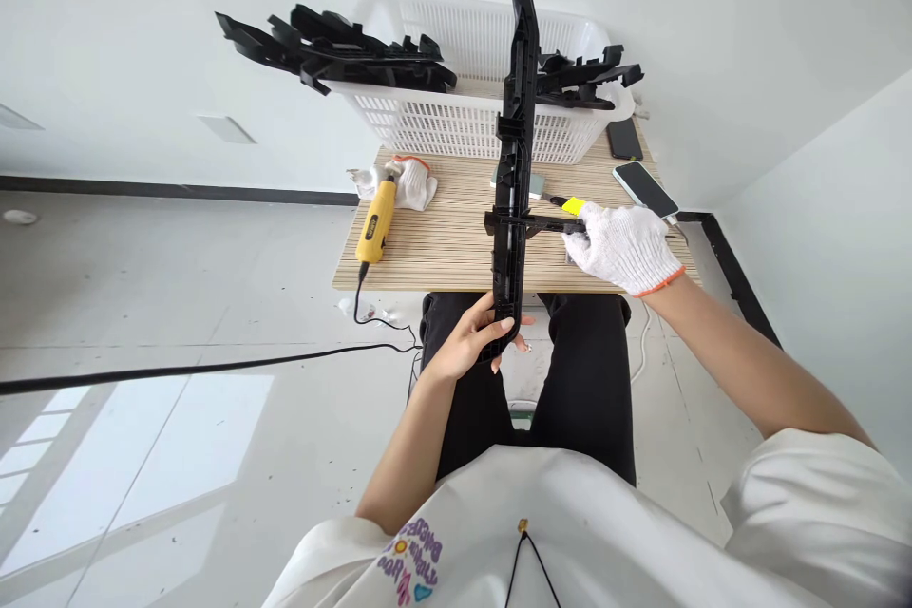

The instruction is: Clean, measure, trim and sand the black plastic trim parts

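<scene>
A long black plastic trim part (514, 180) stands nearly upright over the table's front edge, with a short arm jutting right. My bare left hand (484, 332) is closed around its lower end. My right hand (623, 245), in a white knit glove with an orange cuff, has its fingers closed at the tip of that side arm. By the gloved fingers shows a yellow-handled tool (573, 205) with a dark front end; whether the hand grips it too, I cannot tell. Partly hidden behind the part is a small grey block (537, 185).
A white plastic basket (427, 121) at the table's back holds more black parts (356, 57). A yellow corded power tool (377, 220) lies left, against a white glove (414, 182). Two phones, one black (625, 140) and one light-edged (645, 189), lie right. A black cable (214, 368) trails left.
</scene>
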Demonstrator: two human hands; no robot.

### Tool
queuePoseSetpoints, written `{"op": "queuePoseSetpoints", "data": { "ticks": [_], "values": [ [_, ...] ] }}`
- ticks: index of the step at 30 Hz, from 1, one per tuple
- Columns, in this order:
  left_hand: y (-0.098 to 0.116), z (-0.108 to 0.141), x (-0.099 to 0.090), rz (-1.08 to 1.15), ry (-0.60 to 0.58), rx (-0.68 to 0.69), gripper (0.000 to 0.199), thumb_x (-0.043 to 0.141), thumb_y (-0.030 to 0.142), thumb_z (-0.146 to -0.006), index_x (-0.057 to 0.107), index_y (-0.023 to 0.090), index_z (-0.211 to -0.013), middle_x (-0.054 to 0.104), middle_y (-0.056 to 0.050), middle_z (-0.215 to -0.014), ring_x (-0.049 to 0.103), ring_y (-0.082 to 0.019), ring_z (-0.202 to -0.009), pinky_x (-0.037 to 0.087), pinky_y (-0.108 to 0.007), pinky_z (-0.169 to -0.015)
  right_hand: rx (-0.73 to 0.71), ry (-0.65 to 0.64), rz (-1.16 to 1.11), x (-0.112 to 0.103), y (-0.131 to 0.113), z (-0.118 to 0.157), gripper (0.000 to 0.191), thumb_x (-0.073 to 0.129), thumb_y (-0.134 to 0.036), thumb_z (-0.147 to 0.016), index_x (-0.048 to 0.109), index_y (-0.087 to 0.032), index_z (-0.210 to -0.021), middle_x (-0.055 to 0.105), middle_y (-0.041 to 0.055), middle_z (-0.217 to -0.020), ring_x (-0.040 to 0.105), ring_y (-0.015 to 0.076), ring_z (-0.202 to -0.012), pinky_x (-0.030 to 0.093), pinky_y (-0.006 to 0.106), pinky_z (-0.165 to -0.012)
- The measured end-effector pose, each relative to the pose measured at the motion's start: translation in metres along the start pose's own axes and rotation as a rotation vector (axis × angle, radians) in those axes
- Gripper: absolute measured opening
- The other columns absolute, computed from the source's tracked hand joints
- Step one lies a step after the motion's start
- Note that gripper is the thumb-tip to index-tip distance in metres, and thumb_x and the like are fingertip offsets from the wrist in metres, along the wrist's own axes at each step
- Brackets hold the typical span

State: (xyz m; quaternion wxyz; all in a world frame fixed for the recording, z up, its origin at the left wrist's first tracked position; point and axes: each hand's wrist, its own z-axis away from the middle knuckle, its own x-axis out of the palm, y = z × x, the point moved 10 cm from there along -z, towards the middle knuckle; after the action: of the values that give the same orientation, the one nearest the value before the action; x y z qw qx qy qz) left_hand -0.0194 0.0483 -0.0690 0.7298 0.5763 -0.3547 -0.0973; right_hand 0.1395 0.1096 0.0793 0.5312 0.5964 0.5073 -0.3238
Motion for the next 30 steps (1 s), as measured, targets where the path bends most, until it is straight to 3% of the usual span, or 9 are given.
{"op": "queuePoseSetpoints", "data": {
  "ticks": [6, 11, 23, 30],
  "values": [
    [-0.001, 0.001, -0.003, -0.042, 0.039, -0.02, 0.053, 0.07, 0.038, -0.089, 0.054, 0.022, -0.137, 0.058, -0.016, -0.141, 0.072, -0.034, -0.104, 0.061, -0.025, -0.049, 0.024, 0.034, -0.022, -0.001, 0.003, 0.001, 0.053, 0.031, -0.047, -0.092, 0.068, -0.013, -0.107, 0.064, 0.012, -0.065, 0.057, 0.0242, -0.062, 0.016, 0.031, -0.058],
    [-0.001, 0.002, -0.007, -0.067, 0.068, -0.019, 0.056, 0.072, 0.039, -0.087, 0.056, 0.022, -0.138, 0.056, -0.015, -0.144, 0.065, -0.039, -0.117, 0.066, -0.03, -0.059, 0.024, 0.054, -0.016, -0.003, 0.003, 0.001, 0.053, 0.03, -0.049, -0.092, 0.067, -0.016, -0.111, 0.066, 0.0109, -0.068, 0.057, 0.0245, -0.063, 0.016, 0.031, -0.058],
    [0.0, 0.003, -0.01, -0.088, 0.149, -0.018, 0.067, 0.074, 0.043, -0.084, 0.051, 0.022, -0.143, 0.062, -0.015, -0.136, 0.065, -0.037, -0.118, 0.067, -0.032, -0.061, -0.014, 0.053, -0.006, -0.011, 0.0, 0.0, 0.05, 0.03, -0.044, -0.094, 0.066, -0.016, -0.114, 0.069, 0.0118, -0.07, 0.062, 0.0266, -0.062, 0.018, 0.031, -0.057],
    [0.0, 0.003, -0.01, -0.092, 0.145, -0.024, 0.068, 0.073, 0.043, -0.085, 0.049, 0.022, -0.145, 0.062, -0.015, -0.136, 0.065, -0.039, -0.118, 0.066, -0.029, -0.057, -0.003, 0.075, 0.009, -0.011, 0.002, 0.0, 0.061, 0.026, -0.059, -0.095, 0.067, -0.016, -0.11, 0.066, 0.0111, -0.065, 0.063, 0.0272, -0.061, 0.016, 0.03, -0.057]
  ]
}}
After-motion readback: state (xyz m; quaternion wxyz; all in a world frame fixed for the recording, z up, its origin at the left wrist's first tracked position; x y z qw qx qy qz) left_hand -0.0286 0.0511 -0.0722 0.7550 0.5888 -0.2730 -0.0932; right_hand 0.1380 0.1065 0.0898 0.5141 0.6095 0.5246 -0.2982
